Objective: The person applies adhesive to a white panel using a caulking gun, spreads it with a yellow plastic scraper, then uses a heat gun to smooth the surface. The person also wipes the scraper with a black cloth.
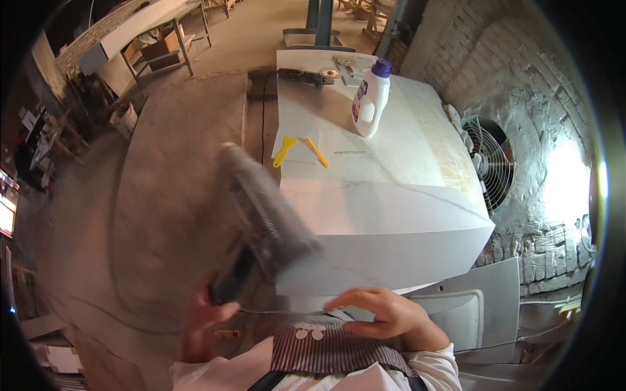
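Observation:
My left hand (pixel 203 311) is wrapped round the dark handle of a heat gun (pixel 266 218), smeared by motion. Its narrow nozzle points up and away to the left, off the left side of the worktop. A thin cord trails from the handle's base toward my body. Empty, with fingers stretched and a little bent, my right hand (pixel 377 309) hovers at the near edge of a white marble-patterned sheet (pixel 385 208). That sheet lies over the worktop, its near part folded down over the front. Beyond it lie a yellow scraper (pixel 285 151) and a yellow-orange knife-like tool (pixel 317 152).
A white bottle with a purple cap (pixel 372 98) stands on the worktop, with a dark power tool (pixel 310 77) behind it. A caged fan (pixel 489 163) sits by the brick wall at right. A grey panel (pixel 502 306) leans below. A bucket (pixel 124 119) stands at far left.

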Available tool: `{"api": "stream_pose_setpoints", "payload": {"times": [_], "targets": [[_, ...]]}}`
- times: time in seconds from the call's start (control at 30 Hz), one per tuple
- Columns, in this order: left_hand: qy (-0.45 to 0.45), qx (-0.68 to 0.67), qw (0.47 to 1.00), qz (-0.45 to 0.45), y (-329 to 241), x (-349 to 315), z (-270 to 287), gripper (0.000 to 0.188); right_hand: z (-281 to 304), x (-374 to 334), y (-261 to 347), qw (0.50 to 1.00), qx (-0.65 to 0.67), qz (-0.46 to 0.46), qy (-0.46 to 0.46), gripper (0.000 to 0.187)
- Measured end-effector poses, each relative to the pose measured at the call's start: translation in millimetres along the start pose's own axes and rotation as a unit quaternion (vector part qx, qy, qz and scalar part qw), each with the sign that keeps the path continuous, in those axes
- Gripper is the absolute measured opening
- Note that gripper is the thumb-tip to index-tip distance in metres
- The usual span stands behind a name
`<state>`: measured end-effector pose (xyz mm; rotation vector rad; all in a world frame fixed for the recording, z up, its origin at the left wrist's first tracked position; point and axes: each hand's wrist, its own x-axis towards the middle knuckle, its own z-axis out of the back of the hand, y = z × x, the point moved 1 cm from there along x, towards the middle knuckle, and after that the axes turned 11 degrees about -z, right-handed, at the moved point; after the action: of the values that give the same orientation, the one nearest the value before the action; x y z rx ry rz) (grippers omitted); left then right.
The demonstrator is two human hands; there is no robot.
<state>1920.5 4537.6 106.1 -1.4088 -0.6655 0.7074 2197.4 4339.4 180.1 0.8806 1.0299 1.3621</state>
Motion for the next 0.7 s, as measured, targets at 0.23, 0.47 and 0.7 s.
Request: {"api": "stream_pose_setpoints", "payload": {"times": [0.23,0.47,0.7], "targets": [[-0.165,-0.035,0.986,-0.001,18,70,59,0.043,-31,-74,-74,0.948,0.154,-0.273,0.051,0.028],[-0.138,-0.059,0.989,0.006,56,188,26,0.029,-100,-137,-146,0.862,0.174,-0.470,-0.079,0.038],[-0.053,-0.207,0.976,0.045,85,192,-4,0.028,-144,-143,-181,0.797,0.220,-0.555,-0.086,0.042]]}}
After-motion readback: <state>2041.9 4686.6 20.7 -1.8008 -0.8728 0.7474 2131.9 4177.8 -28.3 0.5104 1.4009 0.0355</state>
